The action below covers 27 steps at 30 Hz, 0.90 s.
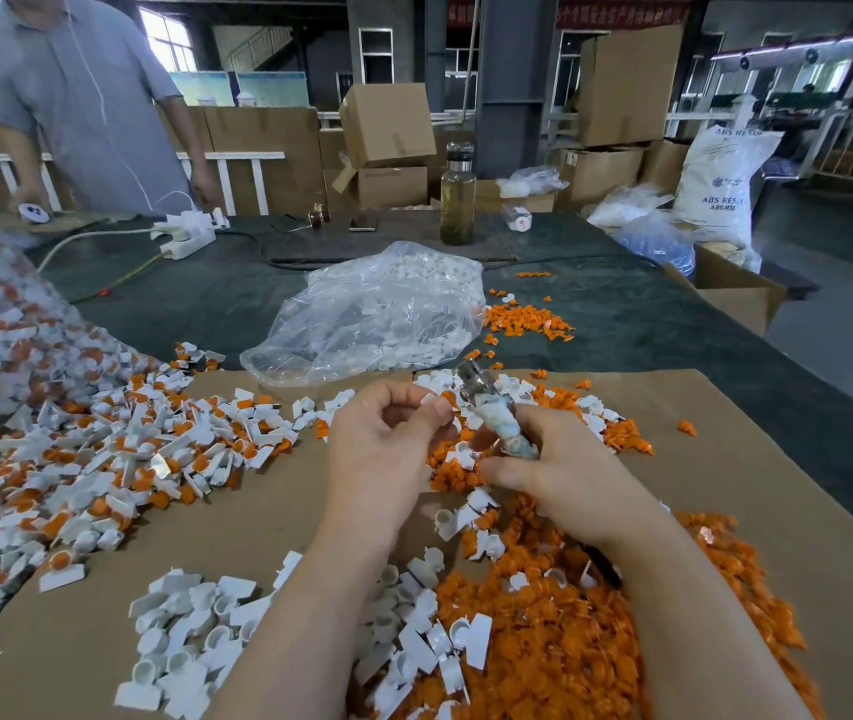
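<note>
A big workshop full of boxes, with a brown card sheet [268, 517] over the table. The left hand [383, 444] pinches a small white piece [433, 403] at its fingertips. The right hand [554, 470] is curled round a taped tool [503, 426], whose metal end pokes up past the fist, close to the pinch. The piece looks light, hard and smooth, so it may slip. Its flat tab seems best to hold. Orange caps [544, 631] lie under both wrists.
</note>
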Each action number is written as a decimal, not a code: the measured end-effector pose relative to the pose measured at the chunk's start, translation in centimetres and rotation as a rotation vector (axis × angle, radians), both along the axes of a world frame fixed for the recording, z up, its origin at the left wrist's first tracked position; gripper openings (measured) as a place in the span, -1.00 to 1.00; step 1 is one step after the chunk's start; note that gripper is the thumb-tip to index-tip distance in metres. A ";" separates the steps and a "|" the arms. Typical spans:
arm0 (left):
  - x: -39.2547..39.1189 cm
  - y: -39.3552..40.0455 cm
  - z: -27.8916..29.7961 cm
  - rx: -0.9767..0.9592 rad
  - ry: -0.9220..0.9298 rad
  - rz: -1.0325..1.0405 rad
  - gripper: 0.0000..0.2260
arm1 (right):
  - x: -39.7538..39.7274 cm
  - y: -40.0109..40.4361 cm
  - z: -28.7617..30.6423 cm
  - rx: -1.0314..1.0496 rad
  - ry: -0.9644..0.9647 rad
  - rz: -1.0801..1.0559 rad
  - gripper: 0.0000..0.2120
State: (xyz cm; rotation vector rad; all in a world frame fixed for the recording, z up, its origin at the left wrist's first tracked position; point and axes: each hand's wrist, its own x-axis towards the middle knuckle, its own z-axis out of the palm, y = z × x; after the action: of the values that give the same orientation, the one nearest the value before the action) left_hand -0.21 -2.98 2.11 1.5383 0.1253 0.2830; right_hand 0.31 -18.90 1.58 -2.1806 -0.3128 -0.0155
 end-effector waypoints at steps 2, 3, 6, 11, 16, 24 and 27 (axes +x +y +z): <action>0.1 0.2 0.0 -0.010 -0.026 -0.016 -0.98 | -0.1 0.1 0.2 -0.014 0.023 0.041 -0.89; 0.1 0.4 0.0 -0.009 -0.036 -0.023 -0.98 | -0.2 0.2 0.2 -0.019 0.028 0.055 -0.90; 0.2 0.6 -0.2 0.005 -0.056 -0.040 -0.95 | -0.2 0.1 0.0 -0.066 0.020 0.084 -0.87; 0.4 1.0 -0.3 0.005 -0.079 -0.070 -0.91 | -0.1 0.1 -0.1 -0.051 0.028 0.115 -0.82; 0.4 1.0 -0.3 -0.044 -0.085 -0.086 -0.89 | -0.2 0.3 -0.2 -0.051 0.025 0.104 -0.83; 0.4 1.1 -0.4 -0.005 -0.097 -0.073 -0.92 | -0.1 0.7 -0.3 -0.120 -0.014 0.075 -0.82; 0.5 1.1 -0.5 0.008 -0.093 -0.067 -0.91 | 0.1 0.7 -0.6 -0.182 -0.040 0.055 -0.88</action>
State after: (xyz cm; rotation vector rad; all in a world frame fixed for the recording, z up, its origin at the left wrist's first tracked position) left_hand 0.26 -1.88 1.63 1.5313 -0.0005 0.3021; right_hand 0.44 -18.20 0.93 -2.3527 -0.4106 0.0006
